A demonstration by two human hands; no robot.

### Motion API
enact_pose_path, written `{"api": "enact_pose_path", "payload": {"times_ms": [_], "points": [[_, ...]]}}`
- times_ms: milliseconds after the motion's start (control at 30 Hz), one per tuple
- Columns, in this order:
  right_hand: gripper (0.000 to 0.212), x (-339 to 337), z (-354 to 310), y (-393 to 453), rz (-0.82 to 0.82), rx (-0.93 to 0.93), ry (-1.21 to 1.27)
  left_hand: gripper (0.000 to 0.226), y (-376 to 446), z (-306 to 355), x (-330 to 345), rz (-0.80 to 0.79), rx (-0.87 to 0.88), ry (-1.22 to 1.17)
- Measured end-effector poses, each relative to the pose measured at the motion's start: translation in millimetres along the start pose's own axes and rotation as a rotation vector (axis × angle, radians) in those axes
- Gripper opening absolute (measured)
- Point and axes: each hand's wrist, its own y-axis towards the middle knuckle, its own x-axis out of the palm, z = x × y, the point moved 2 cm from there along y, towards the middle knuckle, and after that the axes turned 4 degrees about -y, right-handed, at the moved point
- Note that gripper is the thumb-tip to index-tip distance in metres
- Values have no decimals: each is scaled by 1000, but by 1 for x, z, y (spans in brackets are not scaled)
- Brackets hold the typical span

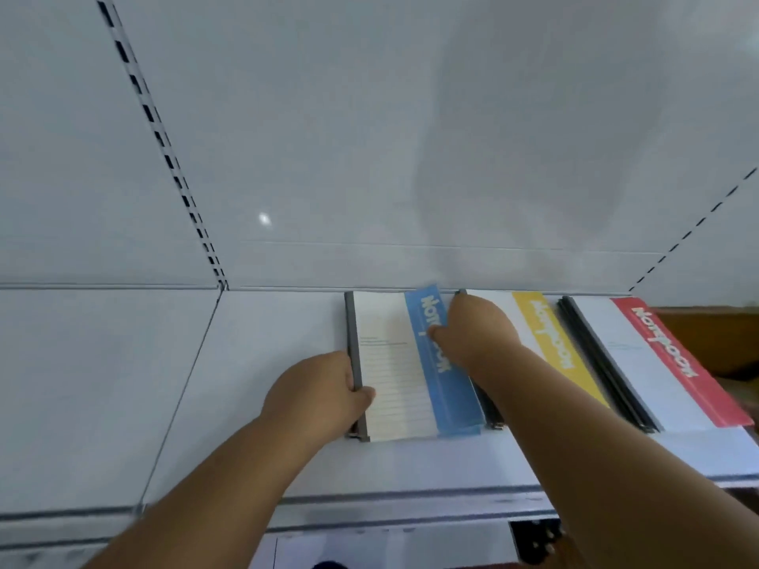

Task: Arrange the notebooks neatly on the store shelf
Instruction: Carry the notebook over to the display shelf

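White metal store shelf [263, 384] with a plain white back panel [328, 137] behind it, pretty bare apart from three notebooks lying flat in a row.

Left hand [324, 388] is curled round the grey spine of the blue notebook [410, 371], thumb on the cover and fingers tucked over the edge, near its front half. Right hand [472, 330] comes in from the other side, palm down, fingers bent over the blue strip at the far end, thumb pointing toward the spine. So both hands are holding that one notebook, forearms stretched out forward over the shelf lip.

Just right of the blue notebook sits the yellow notebook [550, 330], partly under the right arm, and beyond that the red notebook [665, 355], close to the shelf's right end.

What I'd worry about: the blue notebook's right edge looks like it's butting up against or overlapping the yellow one's binding, so a shove right could ride it on top or nudge the whole row crooked. The right forearm could also drag the yellow notebook out of line.
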Motion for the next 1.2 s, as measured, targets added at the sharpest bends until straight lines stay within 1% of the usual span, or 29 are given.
{"api": "enact_pose_path", "payload": {"times_ms": [67,167,233,333,433,600,733,833,933,1000,1100,1200], "points": [[43,-4,0,-5,43,-20,-15,34,-5,2,-1,74,-30,16],[35,-7,-11,-18,75,-125,68,36,-15,-2,-3,212,-62,-43],[30,-9,-33,-30,65,-233,156,36,-28,-12,-7,310,-98,-115],[28,-14,-84,-53,56,-418,253,30,-63,-38,-18,413,-154,-168],[26,-16,-153,-86,59,-586,317,23,-114,-83,-37,495,-237,-156],[23,-6,-290,-171,37,-882,390,23,-216,-197,-83,760,-407,-209],[20,7,-406,-247,-24,-1057,490,21,-303,-288,-118,872,-529,-200],[19,16,-482,-299,-79,-1186,533,17,-363,-341,-143,952,-615,-185],[18,22,-545,-328,-105,-1255,538,16,-399,-385,-173,971,-698,-190],[18,26,-584,-337,-94,-1283,547,16,-407,-416,-189,993,-727,-171],[23,33,-645,-337,-75,-1294,559,16,-402,-466,-208,1026,-721,-212],[25,40,-716,-333,-86,-1293,561,15,-390,-516,-243,1035,-698,-221]]}}
